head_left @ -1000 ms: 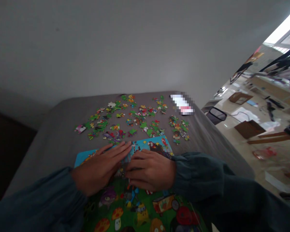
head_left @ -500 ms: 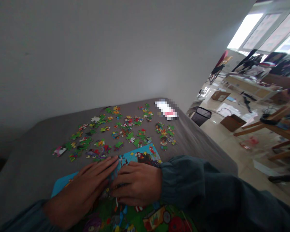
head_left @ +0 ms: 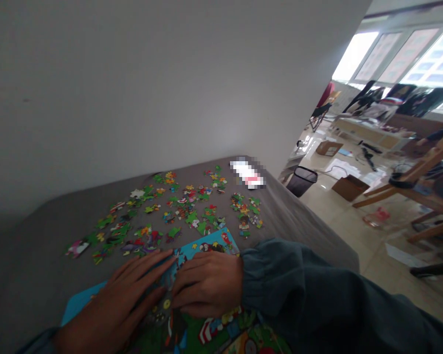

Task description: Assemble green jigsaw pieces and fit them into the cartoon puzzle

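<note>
A jigsaw puzzle board (head_left: 80, 301) with a blue edge and colourful cartoon pictures lies on the grey cloth in front of me. My left hand (head_left: 127, 295) rests across its left part, fingers stretched out and open. To its right, my right hand (head_left: 208, 282) is bent down over the middle of the board. Its fingers are curled together with their tips low on the picture; whatever they hold, if anything, is hidden. Beyond the board, many loose puzzle pieces (head_left: 192, 219) lie scattered, mostly green with bits of red, yellow and purple.
A blurred-out phone-like object (head_left: 247, 173) lies at the far right corner of the grey cloth-covered surface (head_left: 295, 216). A pale wall (head_left: 170, 88) rises behind. To the right on the floor stand a dark mesh bin (head_left: 301, 181), a cardboard box (head_left: 350, 187) and a wooden chair (head_left: 421, 167).
The view has shifted, so the pieces and board sit slightly lower and further left. Both hands stay on the board, the right one bent over it with curled fingers.
</note>
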Tool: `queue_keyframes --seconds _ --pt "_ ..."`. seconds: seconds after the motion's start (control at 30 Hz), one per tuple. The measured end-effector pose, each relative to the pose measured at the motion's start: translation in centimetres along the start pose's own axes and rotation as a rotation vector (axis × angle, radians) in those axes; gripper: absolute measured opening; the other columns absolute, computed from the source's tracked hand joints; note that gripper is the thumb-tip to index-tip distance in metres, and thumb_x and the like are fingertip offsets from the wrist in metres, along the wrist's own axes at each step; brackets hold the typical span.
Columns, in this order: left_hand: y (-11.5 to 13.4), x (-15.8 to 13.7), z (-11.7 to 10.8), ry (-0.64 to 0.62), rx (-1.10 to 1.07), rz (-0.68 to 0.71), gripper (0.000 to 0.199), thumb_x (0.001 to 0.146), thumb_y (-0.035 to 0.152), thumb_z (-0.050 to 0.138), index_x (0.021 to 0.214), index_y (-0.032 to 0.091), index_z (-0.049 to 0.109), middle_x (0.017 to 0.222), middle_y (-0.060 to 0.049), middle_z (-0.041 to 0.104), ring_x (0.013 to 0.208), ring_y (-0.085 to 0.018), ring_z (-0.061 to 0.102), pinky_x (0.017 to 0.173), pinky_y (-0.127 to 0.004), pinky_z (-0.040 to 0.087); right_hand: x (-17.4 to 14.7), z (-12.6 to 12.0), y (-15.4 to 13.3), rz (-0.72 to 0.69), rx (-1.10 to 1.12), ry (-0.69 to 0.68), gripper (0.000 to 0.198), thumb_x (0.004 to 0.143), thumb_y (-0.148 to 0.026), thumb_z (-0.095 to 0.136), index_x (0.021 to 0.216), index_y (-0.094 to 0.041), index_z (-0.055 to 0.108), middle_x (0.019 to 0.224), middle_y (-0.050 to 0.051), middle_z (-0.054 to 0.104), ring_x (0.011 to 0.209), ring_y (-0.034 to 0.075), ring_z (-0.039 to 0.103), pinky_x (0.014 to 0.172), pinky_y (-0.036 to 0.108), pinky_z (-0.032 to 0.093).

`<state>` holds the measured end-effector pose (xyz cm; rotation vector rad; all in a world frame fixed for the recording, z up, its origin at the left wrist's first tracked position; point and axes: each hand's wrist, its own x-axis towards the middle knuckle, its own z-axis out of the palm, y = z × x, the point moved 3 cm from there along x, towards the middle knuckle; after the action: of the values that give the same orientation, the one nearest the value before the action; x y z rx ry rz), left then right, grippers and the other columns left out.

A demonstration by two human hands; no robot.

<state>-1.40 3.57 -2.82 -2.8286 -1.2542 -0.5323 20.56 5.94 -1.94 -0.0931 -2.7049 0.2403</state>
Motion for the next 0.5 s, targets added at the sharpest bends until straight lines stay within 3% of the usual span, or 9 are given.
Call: queue_keyframes --seconds 0.33,0.5 --pt "0.17 -0.18 0.04 -0.123 -0.015 -0.051 0.055 0.106 0.052 0.046 0.16 0.043 0.039 0.153 0.001 0.061 0.135 -0.026 0.064 0.111 -0.042 0.055 0.36 -0.56 -0.27 0.035 0.01 -0.083 0.031 0.107 -0.029 0.045 0.11 -0.019 0.074 0.114 0.002 0.077 0.107 0.016 0.068 0.089 0.032 0.05" --pt "0.43 0.04 -0.18 -0.1 -0.032 -0.055 0.053 0.106 0.054 0.045 0.158 0.043 0.042 0.153 0.001 0.062 0.134 -0.025 0.064 0.11 -0.04 0.056 0.24 -0.75 -0.33 0.028 -0.006 -0.086 0.03 0.107 -0.029 0.047 0.112 -0.02 0.075 0.114 0.002 0.077 0.108 0.015 0.068 0.09 0.031 0.048"
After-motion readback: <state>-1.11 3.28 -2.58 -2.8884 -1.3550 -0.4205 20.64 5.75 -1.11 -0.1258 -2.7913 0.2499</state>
